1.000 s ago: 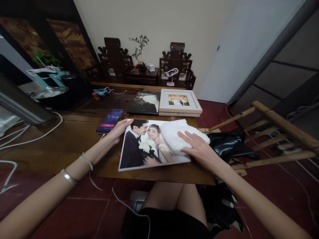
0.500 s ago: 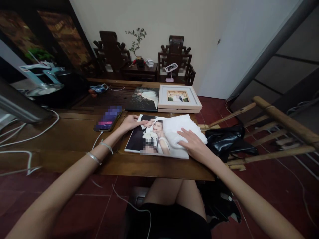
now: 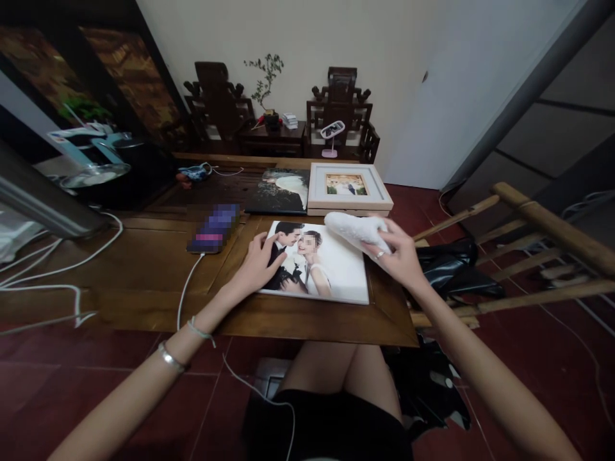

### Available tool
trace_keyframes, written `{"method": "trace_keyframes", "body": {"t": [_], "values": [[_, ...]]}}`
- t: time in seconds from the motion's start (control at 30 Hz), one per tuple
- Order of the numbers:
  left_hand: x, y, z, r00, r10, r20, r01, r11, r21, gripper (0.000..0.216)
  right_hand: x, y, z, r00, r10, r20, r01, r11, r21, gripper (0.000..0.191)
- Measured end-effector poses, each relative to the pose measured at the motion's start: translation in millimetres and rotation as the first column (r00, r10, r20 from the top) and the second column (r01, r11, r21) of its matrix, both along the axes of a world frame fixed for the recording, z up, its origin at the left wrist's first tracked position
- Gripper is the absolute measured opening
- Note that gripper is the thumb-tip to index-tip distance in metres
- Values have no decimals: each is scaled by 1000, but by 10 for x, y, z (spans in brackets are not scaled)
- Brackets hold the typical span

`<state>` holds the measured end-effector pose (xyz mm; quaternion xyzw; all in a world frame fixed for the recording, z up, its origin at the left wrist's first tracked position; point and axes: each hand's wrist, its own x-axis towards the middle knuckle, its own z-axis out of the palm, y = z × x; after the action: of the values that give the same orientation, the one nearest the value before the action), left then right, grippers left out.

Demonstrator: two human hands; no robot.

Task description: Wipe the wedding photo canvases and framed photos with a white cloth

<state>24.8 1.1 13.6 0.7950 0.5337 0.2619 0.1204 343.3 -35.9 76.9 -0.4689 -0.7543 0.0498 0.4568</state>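
A wedding photo panel lies face up near the front edge of the wooden table. My left hand rests on its left side, fingers spread over the dark suit in the picture. In my right hand is a folded white cloth, pinched at its right end and held over the panel's upper right corner. Whether the cloth's underside touches the panel I cannot tell.
Behind the panel lie a white photo frame and a dark photo panel. A phone on a white charging cable sits to the left. A bamboo chair with black bags stands right of the table.
The cloth, lying flat under my right hand before, is now gripped, bunched and lifted toward the upper right. My left hand has slid down the panel's left side.
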Motion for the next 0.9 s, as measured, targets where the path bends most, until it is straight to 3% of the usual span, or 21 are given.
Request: {"method": "trace_keyframes", "body": {"t": [0.17,0.3,0.4,0.57,0.7,0.77,0.9], "values": [[11,-43,-3,994,-43,104,39,999,37,55,98,19,274,963,-118,-243,174,958,228,11],[25,-79,23,991,-71,111,64,996,59,52,188,50,390,941,-80,-328,164,958,237,8],[3,-44,42,993,-84,84,78,994,71,50,260,80,459,933,-129,-335,213,950,229,18],[2,14,79,993,-116,11,115,990,86,44,379,130,623,951,-299,-82,308,884,351,38],[57,-38,78,992,-126,-13,127,991,44,39,332,236,534,899,-336,282,143,832,537,35],[70,-58,66,992,-127,-13,127,992,22,39,236,289,377,848,-260,462,-11,863,506,27],[58,-50,47,991,-130,-10,130,991,13,42,-1,315,39,738,3,675,-208,952,223,19]]}}
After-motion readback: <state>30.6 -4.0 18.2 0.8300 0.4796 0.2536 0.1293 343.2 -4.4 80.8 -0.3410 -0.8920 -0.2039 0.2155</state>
